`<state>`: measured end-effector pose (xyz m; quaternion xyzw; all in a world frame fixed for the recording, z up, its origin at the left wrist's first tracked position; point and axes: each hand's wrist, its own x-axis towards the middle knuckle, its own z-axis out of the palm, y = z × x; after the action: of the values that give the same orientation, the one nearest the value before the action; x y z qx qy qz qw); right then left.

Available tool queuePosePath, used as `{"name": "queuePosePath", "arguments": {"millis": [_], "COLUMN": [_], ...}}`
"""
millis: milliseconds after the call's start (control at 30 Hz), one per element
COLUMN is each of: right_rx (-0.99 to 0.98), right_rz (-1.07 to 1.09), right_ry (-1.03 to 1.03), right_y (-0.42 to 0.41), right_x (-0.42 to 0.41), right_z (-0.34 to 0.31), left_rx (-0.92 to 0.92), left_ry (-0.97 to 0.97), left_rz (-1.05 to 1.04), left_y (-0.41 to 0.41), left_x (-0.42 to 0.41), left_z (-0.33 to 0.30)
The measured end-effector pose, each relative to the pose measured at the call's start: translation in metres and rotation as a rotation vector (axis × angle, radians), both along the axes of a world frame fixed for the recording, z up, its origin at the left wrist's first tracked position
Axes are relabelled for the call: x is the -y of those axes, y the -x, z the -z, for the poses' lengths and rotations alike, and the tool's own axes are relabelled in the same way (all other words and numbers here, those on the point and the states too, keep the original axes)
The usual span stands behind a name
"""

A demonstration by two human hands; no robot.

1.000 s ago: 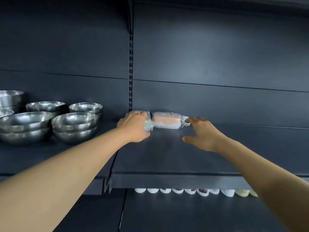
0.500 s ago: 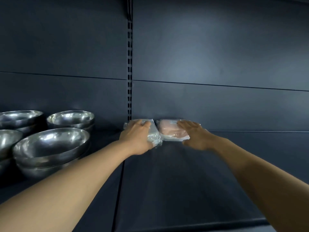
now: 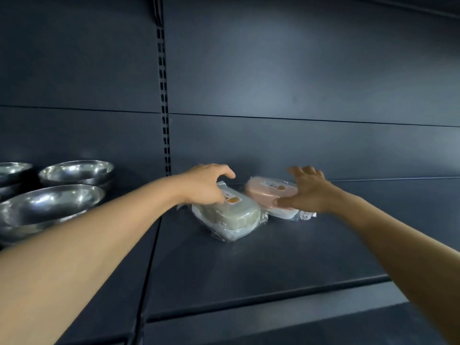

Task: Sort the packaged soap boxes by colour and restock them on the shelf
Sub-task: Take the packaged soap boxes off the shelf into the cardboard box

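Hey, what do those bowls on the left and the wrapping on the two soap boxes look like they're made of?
Bowls: likely polished metal, going by the mirror-like reflections. Wrapping on the green soap box and pink soap box: seemingly clear plastic film, glossy and crinkled at the ends.

One head-worn camera looks forward and slightly down, close to a dark shelf (image 3: 249, 257)

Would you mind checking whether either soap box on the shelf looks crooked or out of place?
The pale green box sits askew, its near end angled away from the pink box beside it, which lies roughly square to the shelf. Neither looks damaged.
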<state>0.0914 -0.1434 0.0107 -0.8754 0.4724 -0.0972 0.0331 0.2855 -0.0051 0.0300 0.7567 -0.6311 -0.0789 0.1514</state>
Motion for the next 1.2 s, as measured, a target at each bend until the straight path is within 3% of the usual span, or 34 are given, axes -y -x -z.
{"name": "queuePosePath", "arguments": {"millis": [67,200,333,500,967,1200], "right_rx": [-0.034,0.037,0.07,0.029,0.199,0.197], "right_rz": [-0.022,-0.055,0.027,0.114,0.129,0.059], "right_ry": [-0.062,-0.089,-0.012,0.021,0.039,-0.067], "right_y": [-0.004,-0.017,-0.01,0.033,0.199,0.304], "right_x": [0.008,0.008,-0.006,-0.03,-0.122,-0.167], "right_z": [0.009,0.023,0.03,0.029,0.017,0.077], "left_rx": [-0.028,-0.085,0.056,-0.03,0.058,0.028], "left_ry": [-0.133,-0.22,-0.243,-0.151,0.078,0.037], "left_rz": [0.095,0.168,0.165,0.14,-0.005,-0.047], "left_y": [-0.006,-0.009,-0.009,0.012,0.182,0.289], "left_x": [-0.002,0.007,0.009,-0.005,-0.105,-0.166], "left_z": [-0.002,0.011,0.008,0.021,0.024,0.081]}}
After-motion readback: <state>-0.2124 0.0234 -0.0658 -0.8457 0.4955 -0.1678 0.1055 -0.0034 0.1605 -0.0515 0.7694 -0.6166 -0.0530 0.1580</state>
